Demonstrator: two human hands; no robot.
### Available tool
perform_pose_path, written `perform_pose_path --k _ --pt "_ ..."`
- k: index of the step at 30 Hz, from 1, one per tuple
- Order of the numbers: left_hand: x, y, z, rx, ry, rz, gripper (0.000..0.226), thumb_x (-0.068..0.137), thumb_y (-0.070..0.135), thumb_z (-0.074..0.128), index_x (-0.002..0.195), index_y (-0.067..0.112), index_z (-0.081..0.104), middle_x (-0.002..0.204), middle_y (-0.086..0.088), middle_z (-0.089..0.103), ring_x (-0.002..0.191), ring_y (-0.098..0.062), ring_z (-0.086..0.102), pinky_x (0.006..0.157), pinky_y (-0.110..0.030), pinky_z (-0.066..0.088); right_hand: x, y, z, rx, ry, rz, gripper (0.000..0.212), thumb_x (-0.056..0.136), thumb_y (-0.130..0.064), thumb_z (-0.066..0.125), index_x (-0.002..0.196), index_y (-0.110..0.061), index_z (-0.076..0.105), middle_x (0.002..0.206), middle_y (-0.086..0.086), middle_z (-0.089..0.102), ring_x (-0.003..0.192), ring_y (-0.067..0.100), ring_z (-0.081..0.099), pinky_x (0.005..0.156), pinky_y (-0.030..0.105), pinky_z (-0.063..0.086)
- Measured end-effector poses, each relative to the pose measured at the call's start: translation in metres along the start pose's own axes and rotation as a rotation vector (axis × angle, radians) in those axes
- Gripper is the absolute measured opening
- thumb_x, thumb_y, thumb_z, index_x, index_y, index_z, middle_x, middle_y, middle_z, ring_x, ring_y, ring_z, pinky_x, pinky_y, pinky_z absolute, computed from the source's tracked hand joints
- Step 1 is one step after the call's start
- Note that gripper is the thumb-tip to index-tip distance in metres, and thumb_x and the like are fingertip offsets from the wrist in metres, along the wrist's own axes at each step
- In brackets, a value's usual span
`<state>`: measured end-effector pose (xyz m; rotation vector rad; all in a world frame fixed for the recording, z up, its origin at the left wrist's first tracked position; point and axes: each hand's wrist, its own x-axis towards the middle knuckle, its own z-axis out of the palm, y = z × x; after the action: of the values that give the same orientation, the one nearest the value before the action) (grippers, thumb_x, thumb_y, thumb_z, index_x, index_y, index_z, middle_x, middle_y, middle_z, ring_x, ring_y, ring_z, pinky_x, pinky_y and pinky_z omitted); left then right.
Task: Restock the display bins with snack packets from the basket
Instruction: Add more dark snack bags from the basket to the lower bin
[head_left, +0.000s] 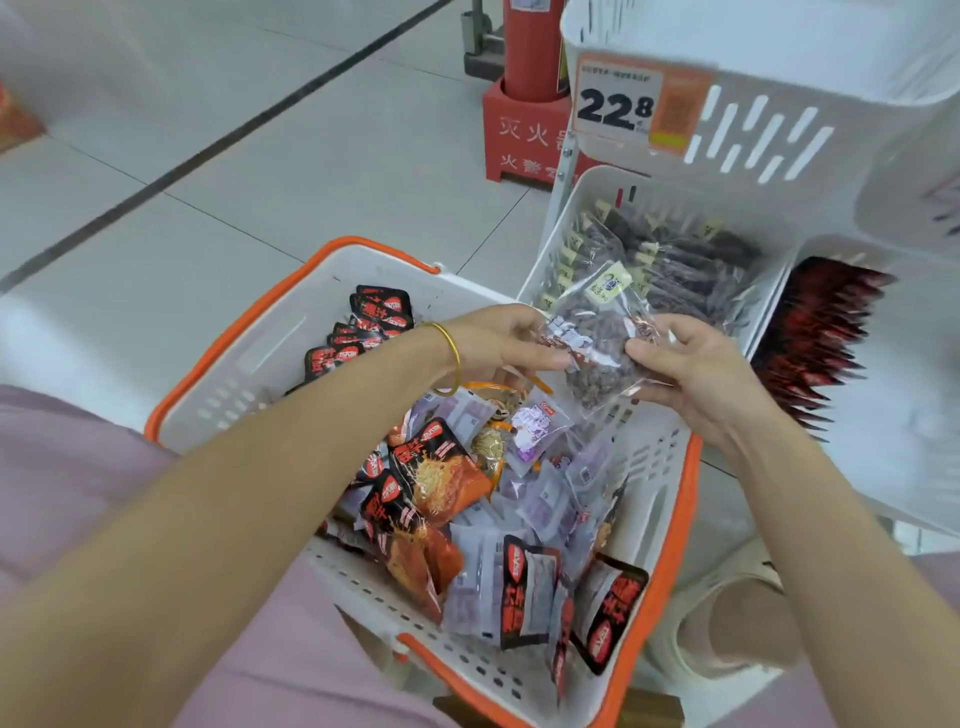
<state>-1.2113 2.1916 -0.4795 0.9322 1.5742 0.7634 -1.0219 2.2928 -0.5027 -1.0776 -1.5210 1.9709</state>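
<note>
A person crouched on a shop floor holds a clear snack packet (597, 348) of dark pieces between both hands, above the far rim of a white, orange-trimmed basket (249, 364) and just in front of the display bin (582, 208) that already carries rows of what look like the same packets. The left hand (498, 340), a thin gold bangle (451, 353) at its wrist, pinches the packet's left edge with curled fingers; the right hand (696, 364) pinches the right edge between thumb and fingers.

The basket below is far from cleared: black-and-red packets (382, 312), orange ones (441, 473) and pale purple ones (535, 421) lie mixed together. A neighbouring bin (924, 415) holds a fan of red-and-black packets (815, 343), and a higher bin (753, 57) bears a price tag (618, 104) reading 22.8 (motion blur makes the small print unreadable).

The chief risk from here seems to be misplacement: the bins stand close together, and a hurried drop could land the packet on the rim or skew the neat row. A slick wrapper held only by its edges could also slip back into the mixed pile.
</note>
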Motion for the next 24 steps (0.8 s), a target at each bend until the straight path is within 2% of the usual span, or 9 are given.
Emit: perform_pose_path --k 3,6,9,11,13,16,19,22,24 --pt "0.008 0.004 0.002 0.076 0.123 0.01 0.035 0.083 0.033 0.067 0.069 0.015 0.04 0.068 -0.002 0.042 0.064 -0.015 0.047 0.071 -0.029 0.052 -0.002 0.0 -0.002 0.029 0.034 -0.009 0.02 0.085 -0.004 0.065 0.102 -0.014 0.062 0.074 -0.004 0.072 0.063 0.01 0.067 0.061 0.029 0.059" --pt "0.014 0.006 0.007 0.176 0.169 0.001 0.044 0.081 0.04 0.067 0.065 0.018 0.033 0.065 0.001 0.035 0.066 -0.015 0.043 0.074 -0.028 0.051 -0.003 0.006 -0.007 0.037 0.074 0.008 0.023 0.083 -0.006 0.067 0.104 -0.012 0.062 0.08 -0.001 0.072 0.067 0.013 0.067 0.069 0.038 0.058" --pt "0.025 0.006 0.014 -0.018 0.107 -0.015 0.042 0.08 0.032 0.069 0.063 0.018 0.034 0.068 0.002 0.048 0.073 -0.013 0.054 0.086 -0.034 0.053 -0.004 0.008 -0.016 0.066 0.093 0.056 0.021 0.082 -0.007 0.068 0.102 -0.011 0.063 0.086 0.003 0.07 0.07 0.016 0.067 0.067 0.037 0.059" --pt "0.033 0.008 0.023 -0.231 0.12 -0.024 0.035 0.082 0.024 0.068 0.064 0.015 0.039 0.064 0.002 0.054 0.063 -0.009 0.057 0.072 -0.027 0.057 -0.004 0.006 -0.022 0.111 0.118 0.087 0.016 0.082 -0.007 0.068 0.097 -0.01 0.063 0.078 0.002 0.068 0.061 0.011 0.065 0.058 0.031 0.058" --pt "0.04 0.009 0.03 -0.324 0.162 -0.035 0.025 0.082 0.019 0.069 0.075 0.011 0.046 0.065 0.0 0.054 0.051 -0.006 0.057 0.058 -0.02 0.054 -0.003 0.005 -0.028 0.146 0.137 0.095 0.013 0.083 -0.005 0.068 0.093 -0.01 0.062 0.068 -0.001 0.067 0.053 0.007 0.062 0.052 0.027 0.056" --pt "0.052 0.015 0.036 -0.299 0.214 -0.018 0.022 0.08 0.015 0.071 0.084 0.011 0.05 0.071 -0.002 0.056 0.049 -0.004 0.055 0.06 -0.021 0.056 0.0 0.004 -0.035 0.169 0.165 0.102 0.014 0.082 -0.004 0.068 0.093 -0.01 0.06 0.066 -0.001 0.062 0.052 0.006 0.059 0.053 0.028 0.057" --pt "0.064 0.022 0.036 -0.27 0.241 0.03 0.026 0.079 0.01 0.072 0.091 0.009 0.049 0.078 -0.005 0.055 0.056 -0.008 0.055 0.066 -0.028 0.059 0.007 0.0 -0.045 0.248 0.129 0.152 0.026 0.084 -0.009 0.067 0.108 -0.007 0.06 0.074 0.003 0.062 0.061 0.013 0.061 0.055 0.03 0.058" --pt "0.076 0.032 0.029 -0.136 0.271 0.092 0.023 0.078 0.01 0.073 0.08 0.014 0.05 0.081 -0.012 0.056 0.065 -0.019 0.061 0.071 -0.034 0.059 0.017 -0.013 -0.057 0.209 -0.03 0.222 0.018 0.085 -0.023 0.065 0.102 -0.016 0.066 0.085 0.0 0.07 0.077 0.016 0.068 0.058 0.029 0.056" --pt "0.089 0.038 0.024 -0.046 0.306 0.136 0.026 0.078 0.013 0.074 0.074 0.015 0.048 0.082 -0.018 0.057 0.071 -0.026 0.061 0.078 -0.044 0.055 0.028 -0.02 -0.059 0.104 -0.061 0.193 0.008 0.088 -0.017 0.063 0.095 -0.017 0.066 0.083 -0.002 0.071 0.075 0.012 0.068 0.056 0.025 0.055"
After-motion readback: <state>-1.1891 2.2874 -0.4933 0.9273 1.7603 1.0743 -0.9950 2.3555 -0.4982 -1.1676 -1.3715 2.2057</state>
